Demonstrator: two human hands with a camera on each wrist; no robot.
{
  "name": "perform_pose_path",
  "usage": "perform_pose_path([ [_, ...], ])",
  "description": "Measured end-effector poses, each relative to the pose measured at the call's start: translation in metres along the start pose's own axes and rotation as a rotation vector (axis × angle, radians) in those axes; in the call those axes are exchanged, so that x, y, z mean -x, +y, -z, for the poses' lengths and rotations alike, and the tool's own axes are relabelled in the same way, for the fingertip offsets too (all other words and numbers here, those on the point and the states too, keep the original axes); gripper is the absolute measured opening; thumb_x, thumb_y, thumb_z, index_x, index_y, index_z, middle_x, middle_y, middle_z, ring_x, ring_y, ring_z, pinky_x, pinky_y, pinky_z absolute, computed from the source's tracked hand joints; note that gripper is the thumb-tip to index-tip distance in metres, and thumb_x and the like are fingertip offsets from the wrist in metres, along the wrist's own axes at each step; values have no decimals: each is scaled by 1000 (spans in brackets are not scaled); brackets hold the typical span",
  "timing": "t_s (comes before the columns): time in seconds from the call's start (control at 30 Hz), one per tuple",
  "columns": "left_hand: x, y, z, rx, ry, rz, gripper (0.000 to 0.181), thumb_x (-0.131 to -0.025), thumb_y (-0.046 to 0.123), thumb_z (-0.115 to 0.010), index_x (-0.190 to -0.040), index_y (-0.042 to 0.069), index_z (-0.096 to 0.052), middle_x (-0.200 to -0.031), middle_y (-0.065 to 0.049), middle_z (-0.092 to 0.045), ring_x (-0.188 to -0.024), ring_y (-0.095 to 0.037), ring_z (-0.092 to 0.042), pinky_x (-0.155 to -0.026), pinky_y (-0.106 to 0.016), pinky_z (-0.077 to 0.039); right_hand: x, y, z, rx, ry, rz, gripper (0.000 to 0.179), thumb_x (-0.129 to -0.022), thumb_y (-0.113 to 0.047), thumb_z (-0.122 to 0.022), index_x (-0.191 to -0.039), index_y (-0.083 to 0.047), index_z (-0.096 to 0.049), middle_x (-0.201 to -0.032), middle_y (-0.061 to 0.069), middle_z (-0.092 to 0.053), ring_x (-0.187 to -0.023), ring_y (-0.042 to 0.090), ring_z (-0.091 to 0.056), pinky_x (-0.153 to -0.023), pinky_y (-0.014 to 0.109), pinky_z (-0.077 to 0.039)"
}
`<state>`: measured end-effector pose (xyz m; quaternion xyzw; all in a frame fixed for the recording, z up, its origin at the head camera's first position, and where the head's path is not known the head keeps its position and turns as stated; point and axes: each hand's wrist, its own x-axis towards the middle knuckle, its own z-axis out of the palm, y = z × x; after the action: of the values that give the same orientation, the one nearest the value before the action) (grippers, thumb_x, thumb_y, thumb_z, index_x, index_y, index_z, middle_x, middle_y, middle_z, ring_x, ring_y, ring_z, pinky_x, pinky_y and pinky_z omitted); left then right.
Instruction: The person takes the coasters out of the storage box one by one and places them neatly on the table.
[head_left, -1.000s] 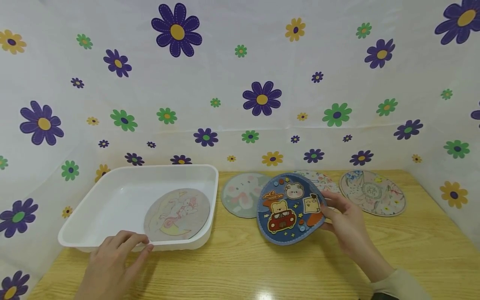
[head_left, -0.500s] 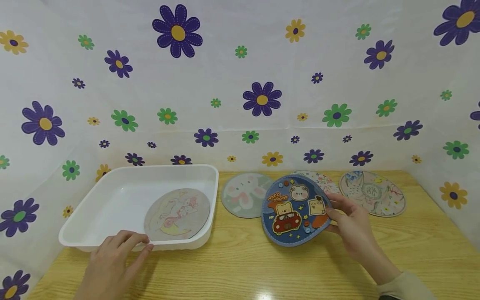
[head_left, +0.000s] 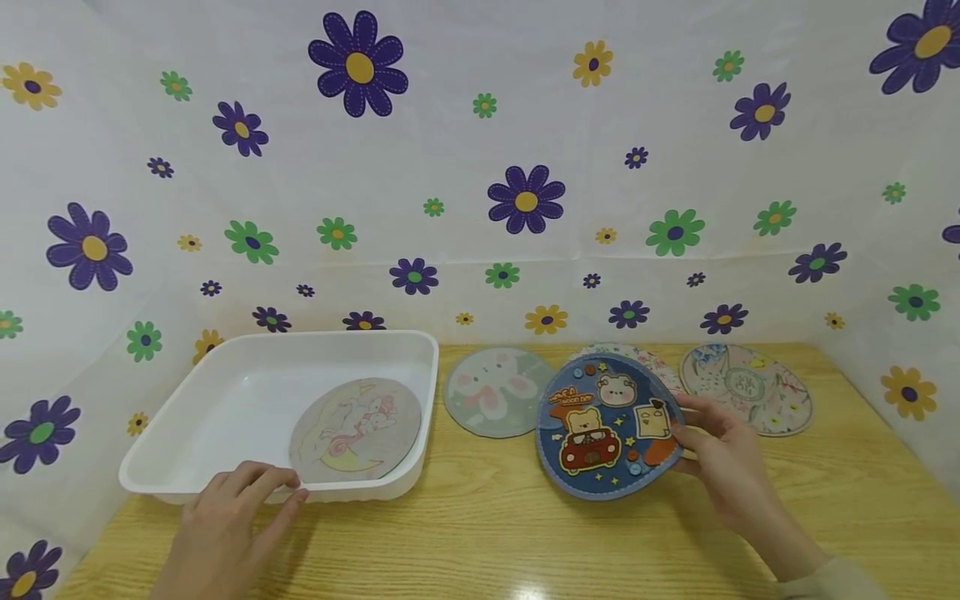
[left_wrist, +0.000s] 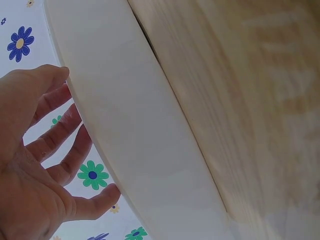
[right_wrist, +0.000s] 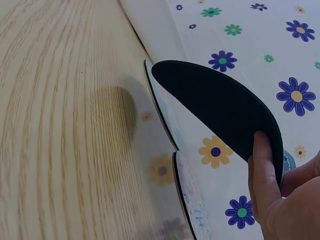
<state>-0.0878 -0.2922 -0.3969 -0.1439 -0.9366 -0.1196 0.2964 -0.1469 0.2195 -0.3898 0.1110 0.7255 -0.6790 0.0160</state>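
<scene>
My right hand (head_left: 723, 454) pinches the right edge of a round blue mouse pad (head_left: 592, 479) printed with a bear in a red car, holding it tilted above the table. Its black underside (right_wrist: 215, 100) faces the right wrist camera, with fingers flat against it. On the near rim of a white plastic basin (head_left: 168, 408) is my left hand (head_left: 232, 517), fingertips over the rim and thumb outside. The left wrist view shows the hand (left_wrist: 45, 150) with fingers spread along that rim. A pale unicorn mouse pad (head_left: 356, 429) leans inside the basin's right end.
A grey-green rabbit mouse pad (head_left: 487, 408) lies right of the basin. Behind the blue pad, a floral one (head_left: 656, 367) is partly hidden. Another pink floral pad (head_left: 780, 408) lies at the back right. A flower-printed sheet (head_left: 450, 150) encloses the wooden table (head_left: 450, 542).
My right hand has moved the blue mouse pad a little to the right and slightly nearer, uncovering more of the rabbit pad. The left hand has stayed on the basin's rim.
</scene>
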Motion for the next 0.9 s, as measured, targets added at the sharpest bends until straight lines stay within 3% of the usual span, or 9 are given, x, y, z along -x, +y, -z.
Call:
perform_pose_path([
  [0.37, 0, 1, 2, -6, -10, 1, 32, -70, 10, -90, -94, 20, -70, -95, 0, -69, -80, -28, -67, -61, -55, -54, 1, 6, 18, -17, 1, 13, 32, -103, -3, -55, -121, -30, -60, -103, -16, -61, -86, 6, -66, -73, 27, -61],
  [0.9, -1, 0, 0, -17, 4, -18, 32, -69, 11, -90, -92, 21, -70, -93, 2, -69, -77, -26, -67, -60, -49, -54, 4, 16, 40, 35, 16, -34, 34, -104, -5, -56, -123, -33, -58, -104, -17, -58, -87, 4, -64, -74, 27, -60],
])
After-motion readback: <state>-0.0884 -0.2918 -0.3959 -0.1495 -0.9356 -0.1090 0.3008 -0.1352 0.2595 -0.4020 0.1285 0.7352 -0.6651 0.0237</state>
